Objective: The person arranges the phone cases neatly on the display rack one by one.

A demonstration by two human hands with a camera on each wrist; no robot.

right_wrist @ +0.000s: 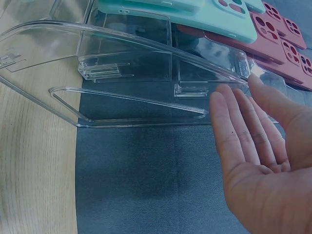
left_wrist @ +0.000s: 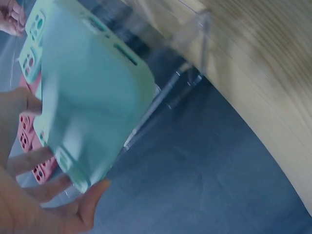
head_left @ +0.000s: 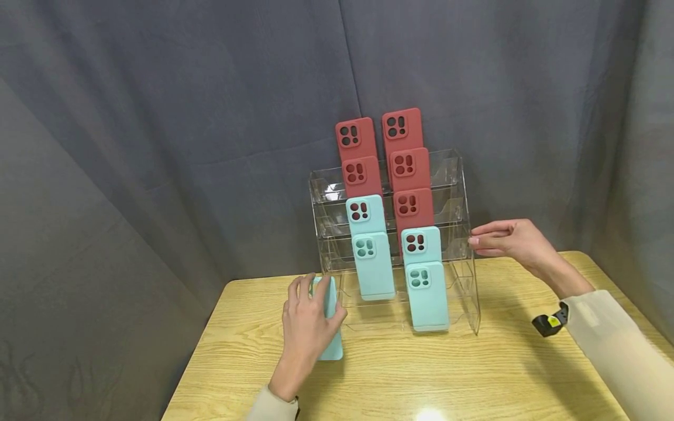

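left hand [head_left: 307, 327] grips teal case [head_left: 330, 318] | right hand [head_left: 508, 241] touches rack [head_left: 463, 234]

A clear acrylic display stand [head_left: 463, 234] — glossy, smooth, catching bright reflections along its edges — sits on a tabletop [head_left: 474, 380] of pale wood-grain laminate with a faint sheen. Its mint phone cases [head_left: 374, 266] and red phone cases [head_left: 402, 131] look like matt, soft-finish silicone or rubbery plastic, as does the mint case [left_wrist: 92, 92] in the left hand [head_left: 305, 330]. Behind hangs a grey-blue cloth backdrop [head_left: 158, 146] — matt, softly creased. The sleeve [head_left: 621, 351] is pale woven fabric.
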